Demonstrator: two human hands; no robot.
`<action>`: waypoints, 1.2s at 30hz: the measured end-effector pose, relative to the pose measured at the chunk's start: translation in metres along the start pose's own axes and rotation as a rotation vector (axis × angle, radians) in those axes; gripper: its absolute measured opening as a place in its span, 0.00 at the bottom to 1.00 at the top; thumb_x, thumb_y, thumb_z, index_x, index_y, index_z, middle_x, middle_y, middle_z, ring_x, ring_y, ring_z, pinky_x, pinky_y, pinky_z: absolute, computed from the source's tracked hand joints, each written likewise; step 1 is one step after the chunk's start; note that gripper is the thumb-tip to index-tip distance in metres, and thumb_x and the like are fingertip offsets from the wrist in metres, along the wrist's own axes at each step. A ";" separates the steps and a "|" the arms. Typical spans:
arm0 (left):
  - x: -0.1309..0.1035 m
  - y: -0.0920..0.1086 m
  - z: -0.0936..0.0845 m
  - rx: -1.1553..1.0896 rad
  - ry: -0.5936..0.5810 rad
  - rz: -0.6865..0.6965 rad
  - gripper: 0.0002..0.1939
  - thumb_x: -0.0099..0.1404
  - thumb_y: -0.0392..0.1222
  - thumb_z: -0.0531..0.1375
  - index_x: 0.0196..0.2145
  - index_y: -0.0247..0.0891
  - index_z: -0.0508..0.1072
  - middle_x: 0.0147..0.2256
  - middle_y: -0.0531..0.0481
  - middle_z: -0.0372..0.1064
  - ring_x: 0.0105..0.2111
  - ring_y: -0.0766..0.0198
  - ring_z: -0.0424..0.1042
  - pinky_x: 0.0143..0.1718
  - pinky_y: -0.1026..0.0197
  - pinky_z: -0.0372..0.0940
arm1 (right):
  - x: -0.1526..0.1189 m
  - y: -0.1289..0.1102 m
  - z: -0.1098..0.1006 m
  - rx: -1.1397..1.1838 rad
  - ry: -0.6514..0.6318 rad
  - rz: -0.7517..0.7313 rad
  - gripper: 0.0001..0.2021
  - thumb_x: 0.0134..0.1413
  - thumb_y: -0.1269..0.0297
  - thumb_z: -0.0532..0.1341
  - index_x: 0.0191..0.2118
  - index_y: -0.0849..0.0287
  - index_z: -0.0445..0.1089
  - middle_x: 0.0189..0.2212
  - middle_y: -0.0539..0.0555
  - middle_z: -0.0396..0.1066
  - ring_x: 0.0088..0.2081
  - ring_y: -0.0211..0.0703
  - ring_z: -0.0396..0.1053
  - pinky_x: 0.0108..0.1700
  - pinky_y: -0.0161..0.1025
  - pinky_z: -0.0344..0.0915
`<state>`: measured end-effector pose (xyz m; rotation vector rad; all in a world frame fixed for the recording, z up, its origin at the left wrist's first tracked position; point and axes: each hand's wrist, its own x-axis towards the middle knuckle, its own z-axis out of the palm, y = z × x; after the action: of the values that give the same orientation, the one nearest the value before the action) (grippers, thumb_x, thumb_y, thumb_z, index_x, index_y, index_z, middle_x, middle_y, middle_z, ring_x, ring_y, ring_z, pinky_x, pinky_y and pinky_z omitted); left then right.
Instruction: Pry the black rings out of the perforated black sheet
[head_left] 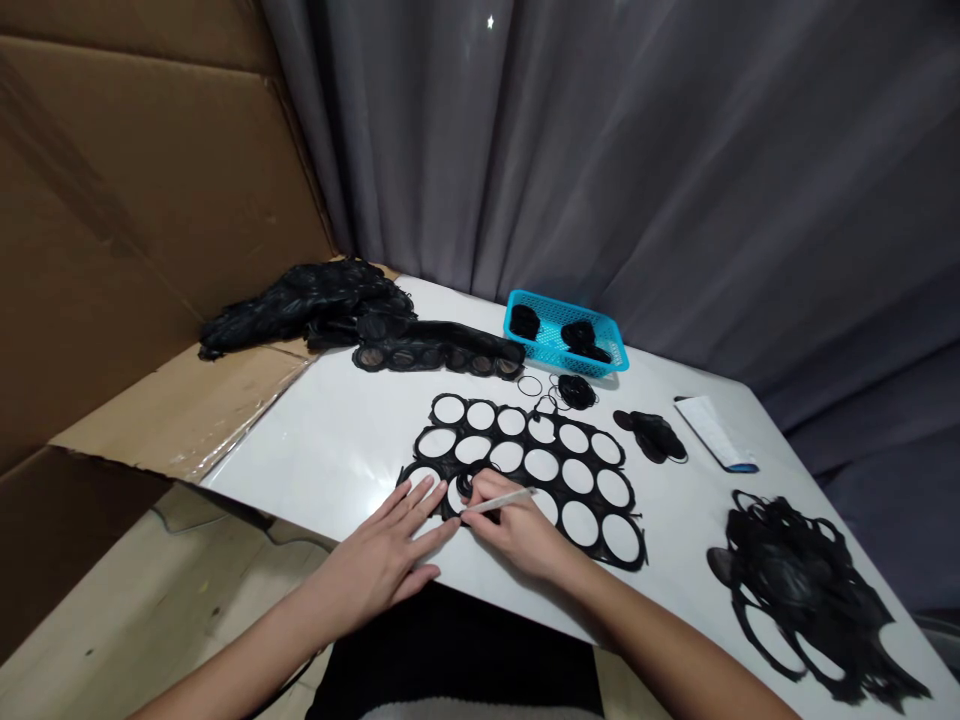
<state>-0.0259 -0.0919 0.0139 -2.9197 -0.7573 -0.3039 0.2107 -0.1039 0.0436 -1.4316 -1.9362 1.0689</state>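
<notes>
A thin black rubber-like sheet (pixel 598 508) with rows of large round holes lies flat near the table's front edge. My left hand (pixel 394 545) rests on its lower left corner, fingers stretched and spread, holding nothing. Closed around a slim pale pen-like tool (pixel 499 501), my right hand (pixel 517 525) works at a hole in the front row. A few thin black rings (pixel 465 484) show beside its fingertips; whether the fingers touch them is hard to make out. The tool's tip is close to my left index finger. My right hand covers part of the sheet.
Behind the sheet stand a blue basket (pixel 566 347) with black bundles and a loose pile of thin rings (pixel 577 391). More black sheets (pixel 300 305) are heaped at the back left, scraps (pixel 802 590) at the right. A white packet (pixel 712 432) lies right; a cardboard wall (pixel 135 180) rises left.
</notes>
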 end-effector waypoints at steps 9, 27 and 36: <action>0.000 0.000 0.001 0.039 0.017 0.005 0.29 0.69 0.48 0.57 0.65 0.50 0.58 0.69 0.43 0.40 0.68 0.44 0.46 0.61 0.43 0.64 | 0.021 0.015 -0.035 -0.398 0.283 -0.087 0.12 0.63 0.70 0.46 0.35 0.53 0.65 0.38 0.52 0.68 0.42 0.42 0.63 0.45 0.36 0.58; -0.030 0.002 0.008 0.078 0.209 -0.177 0.23 0.71 0.46 0.56 0.59 0.33 0.66 0.59 0.41 0.61 0.60 0.51 0.60 0.58 0.48 0.69 | 0.045 -0.013 0.016 0.561 -0.110 0.166 0.12 0.54 0.60 0.63 0.26 0.56 0.60 0.24 0.43 0.65 0.30 0.29 0.64 0.35 0.27 0.55; -0.038 0.002 0.009 0.079 0.199 -0.161 0.22 0.70 0.44 0.57 0.58 0.32 0.67 0.61 0.41 0.60 0.63 0.50 0.57 0.58 0.47 0.69 | 0.041 -0.026 0.024 0.191 -0.068 0.020 0.13 0.58 0.71 0.58 0.23 0.57 0.60 0.31 0.42 0.65 0.37 0.29 0.62 0.41 0.29 0.53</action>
<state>-0.0554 -0.1100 -0.0035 -2.7084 -0.9491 -0.5565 0.1648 -0.0761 0.0488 -1.3283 -1.8137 1.2897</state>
